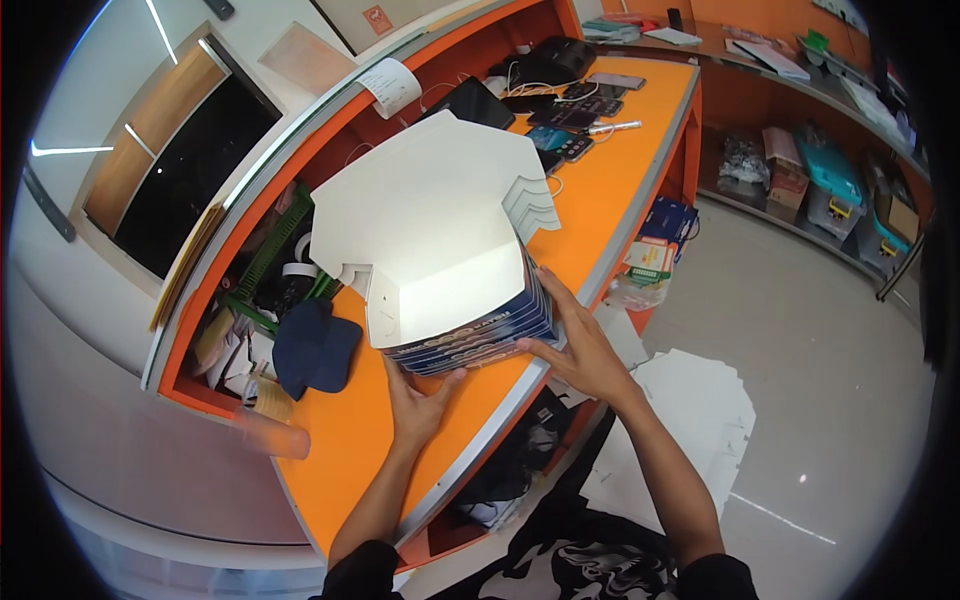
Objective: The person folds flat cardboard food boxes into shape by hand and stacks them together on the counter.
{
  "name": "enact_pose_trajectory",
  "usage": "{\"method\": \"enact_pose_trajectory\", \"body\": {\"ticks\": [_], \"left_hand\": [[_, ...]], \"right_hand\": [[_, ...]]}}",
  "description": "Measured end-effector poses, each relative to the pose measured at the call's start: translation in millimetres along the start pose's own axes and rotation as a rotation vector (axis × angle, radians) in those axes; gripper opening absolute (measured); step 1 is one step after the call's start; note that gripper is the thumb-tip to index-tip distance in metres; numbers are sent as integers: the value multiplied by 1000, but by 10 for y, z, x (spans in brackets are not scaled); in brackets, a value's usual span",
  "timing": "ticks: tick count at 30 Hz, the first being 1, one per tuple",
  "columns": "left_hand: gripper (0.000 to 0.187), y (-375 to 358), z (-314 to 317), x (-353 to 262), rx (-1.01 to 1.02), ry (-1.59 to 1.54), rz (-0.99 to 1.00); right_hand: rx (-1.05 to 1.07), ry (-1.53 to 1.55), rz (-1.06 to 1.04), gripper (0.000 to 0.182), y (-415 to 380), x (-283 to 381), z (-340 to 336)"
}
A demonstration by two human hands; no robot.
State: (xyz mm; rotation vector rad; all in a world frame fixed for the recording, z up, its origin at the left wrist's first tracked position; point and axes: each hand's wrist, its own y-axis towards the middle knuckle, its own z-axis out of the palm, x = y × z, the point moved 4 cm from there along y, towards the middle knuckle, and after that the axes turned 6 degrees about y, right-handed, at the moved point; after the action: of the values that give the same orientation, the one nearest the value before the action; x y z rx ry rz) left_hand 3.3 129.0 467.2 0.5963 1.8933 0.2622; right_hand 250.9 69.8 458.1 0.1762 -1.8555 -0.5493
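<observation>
A stack of nested cardboard boxes (470,335), dark blue with printed lettering outside and white inside, stands on the orange counter (340,440). Their white lids (430,190) are folded open toward the back, with several layered edges showing at the right. My left hand (418,405) grips the stack's near left corner, its thumb along the front and its other fingers partly hidden. On the right side, my right hand (580,340) clasps the stack, thumb at the front and fingers along the side.
A dark blue cap (315,347) lies left of the boxes, near a green basket (270,260). Several phones (565,143) and cables lie farther back. White cardboard sheets (680,425) are beside my lap. Shelves with teal-lidded bins (832,180) stand across the floor.
</observation>
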Motion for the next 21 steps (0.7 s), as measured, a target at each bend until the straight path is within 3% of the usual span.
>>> {"method": "enact_pose_trajectory", "body": {"ticks": [2,6,8,10,15,17,19,21], "left_hand": [[101,-20,-20,56,-3,30,-37],[105,-103,14,-24,40,70,4],[106,-134,34,-16,43,-57,-53],[105,-135,34,4,53,-39,-57],[106,-220,80,-65,69,5,-58],[108,-447,22,-382,-199,300,-92],[104,-818,69,-761,-231,235,-62],[90,-1218,230,-1035,-78,418,331]], "right_hand": [[22,-6,-32,94,38,24,-69],[28,-14,-10,93,21,108,-204],[4,-46,1,91,-53,165,-317],[-19,-156,-8,83,-190,185,-462],[-127,-65,25,66,-665,450,-849],[-240,-95,61,57,-1004,540,-1064],[-356,-209,171,46,-1491,431,-1309],[-586,-289,347,45,-2125,90,-1540]]}}
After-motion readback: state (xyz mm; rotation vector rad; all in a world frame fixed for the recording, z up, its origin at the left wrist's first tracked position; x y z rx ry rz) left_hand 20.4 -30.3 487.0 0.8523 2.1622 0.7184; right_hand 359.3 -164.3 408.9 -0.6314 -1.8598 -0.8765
